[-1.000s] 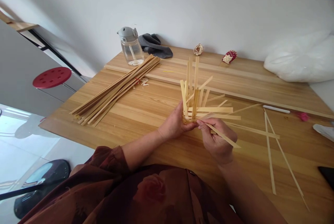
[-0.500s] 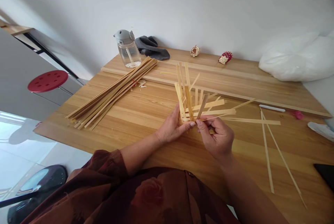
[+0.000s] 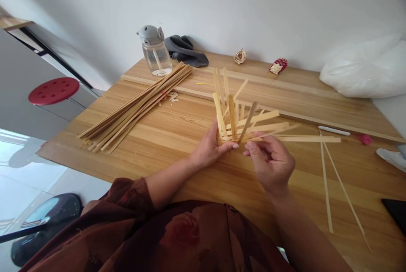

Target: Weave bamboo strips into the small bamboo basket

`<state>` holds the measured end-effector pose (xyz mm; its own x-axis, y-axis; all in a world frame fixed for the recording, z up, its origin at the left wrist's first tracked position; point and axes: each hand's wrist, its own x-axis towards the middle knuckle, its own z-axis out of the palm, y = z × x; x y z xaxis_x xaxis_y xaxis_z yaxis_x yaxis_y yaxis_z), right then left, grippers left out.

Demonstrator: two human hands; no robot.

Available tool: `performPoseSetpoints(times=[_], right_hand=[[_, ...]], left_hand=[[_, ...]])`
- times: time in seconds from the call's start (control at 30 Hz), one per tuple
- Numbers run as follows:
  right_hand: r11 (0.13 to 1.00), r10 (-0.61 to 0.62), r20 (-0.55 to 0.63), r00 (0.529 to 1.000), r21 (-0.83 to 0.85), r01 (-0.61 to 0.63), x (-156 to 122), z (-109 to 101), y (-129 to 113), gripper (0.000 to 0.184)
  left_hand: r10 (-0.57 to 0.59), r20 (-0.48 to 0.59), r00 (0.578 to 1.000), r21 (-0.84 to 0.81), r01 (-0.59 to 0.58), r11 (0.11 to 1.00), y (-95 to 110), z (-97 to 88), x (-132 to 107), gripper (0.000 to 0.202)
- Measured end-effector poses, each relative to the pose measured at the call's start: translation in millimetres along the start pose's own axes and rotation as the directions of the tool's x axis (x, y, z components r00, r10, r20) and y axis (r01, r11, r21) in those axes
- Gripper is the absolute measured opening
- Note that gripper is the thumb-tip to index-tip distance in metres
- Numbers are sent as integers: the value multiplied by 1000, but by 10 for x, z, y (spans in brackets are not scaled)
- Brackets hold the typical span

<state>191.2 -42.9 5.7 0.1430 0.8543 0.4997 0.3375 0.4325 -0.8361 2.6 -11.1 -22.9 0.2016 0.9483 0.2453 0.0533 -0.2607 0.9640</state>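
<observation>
My left hand (image 3: 209, 148) grips the base of a woven piece of flat bamboo strips (image 3: 231, 122), whose loose ends fan upward and to the right. My right hand (image 3: 271, 164) hovers just right of that base with its fingers apart, holding nothing and close to the lower strip ends. A bundle of loose bamboo strips (image 3: 136, 107) lies on the wooden table (image 3: 133, 136) to the left. Further strips (image 3: 326, 181) lie on the right side.
Along the wall stand a clear water bottle (image 3: 155, 54), a grey cloth (image 3: 180, 51), a small woven ball (image 3: 240, 56) and a red-and-white woven piece (image 3: 278, 66). A long wooden lath (image 3: 285, 111) crosses the table. A white plastic bag (image 3: 364, 69) sits at the far right.
My right hand has let go of the strips and moved slightly right and down, its fingers now apart. The woven piece stays in my left hand, with one strip now leaning further right.
</observation>
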Motion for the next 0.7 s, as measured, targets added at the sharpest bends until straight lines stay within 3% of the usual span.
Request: performPoseSetpoints(times=[0.1, 0.17, 0.23, 0.3, 0.57, 0.63, 0.7], right_hand=[[996, -72, -83, 994, 47, 76, -14, -42, -20, 29], [984, -173, -83, 981, 17, 175, -39, -63, -44, 21], [948, -305, 38, 952, -85, 307, -67, -68, -66, 17], [905, -365, 155, 918, -175, 389, -88, -51, -75, 27], [883, -305, 120, 945, -336, 327, -131, 53, -76, 56], [901, -256, 94, 962, -337, 273, -139, 41, -83, 51], [929, -198, 70, 978, -304, 210, -141, 11, -93, 30]], left_hand=[[-48, 32, 998, -148, 52, 988, -39, -14, 29, 95], [-71, 60, 996, -178, 81, 981, -41, -17, 21, 97], [-71, 53, 996, -135, 77, 988, -17, -9, -5, 97], [-41, 18, 999, -44, 41, 998, 25, 10, -37, 96], [86, -62, 994, 252, -68, 965, 50, 70, -72, 101], [110, -48, 993, 298, -91, 950, 7, 83, -77, 100], [125, -33, 992, 350, -106, 931, -29, 101, -85, 99]])
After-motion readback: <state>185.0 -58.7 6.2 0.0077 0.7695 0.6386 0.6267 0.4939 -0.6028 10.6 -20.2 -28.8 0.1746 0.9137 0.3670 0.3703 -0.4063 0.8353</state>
